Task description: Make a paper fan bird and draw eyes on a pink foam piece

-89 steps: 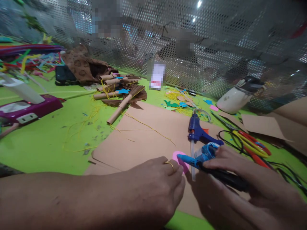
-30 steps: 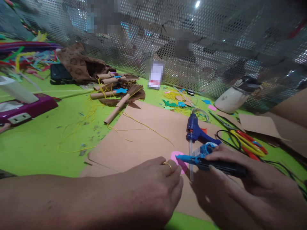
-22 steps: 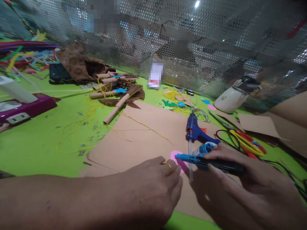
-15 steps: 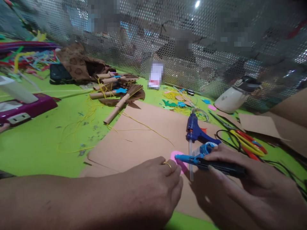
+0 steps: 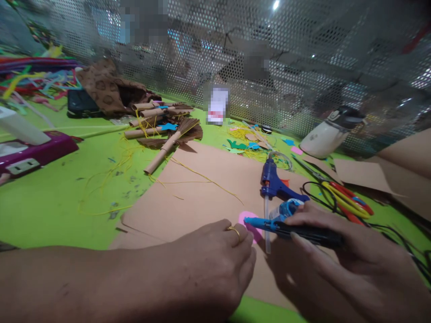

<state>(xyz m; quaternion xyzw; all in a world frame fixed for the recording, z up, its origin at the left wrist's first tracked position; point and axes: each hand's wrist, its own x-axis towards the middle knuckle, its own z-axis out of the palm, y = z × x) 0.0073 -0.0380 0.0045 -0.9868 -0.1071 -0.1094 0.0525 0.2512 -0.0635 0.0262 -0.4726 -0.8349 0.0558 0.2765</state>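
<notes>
In the head view little has changed over the last second. The right hand (image 5: pixel 340 264) keeps its grip clenched round the blue-tipped black tool (image 5: pixel 303 229). The tool now lies nearly level, where three seconds ago its rear end sat lower in the hand. Its blue tip still sits over the pink piece (image 5: pixel 249 223), which has stayed where it was on the brown paper sheet (image 5: pixel 202 197). The left hand (image 5: pixel 215 262) has not shifted either. Its fingers are curled in with the tips at the near edge of the pink piece, though I cannot tell whether they pinch it or only press it down. So the work is still held at that one spot, with the tool's angle evened out. The blue glue gun (image 5: pixel 272 181) lies untouched just beyond the tip, and the red and yellow scissors (image 5: pixel 350 202) are to its right. The rolled paper brooms (image 5: pixel 164 146) lie farther off on the green surface (image 5: pixel 50 206).
</notes>
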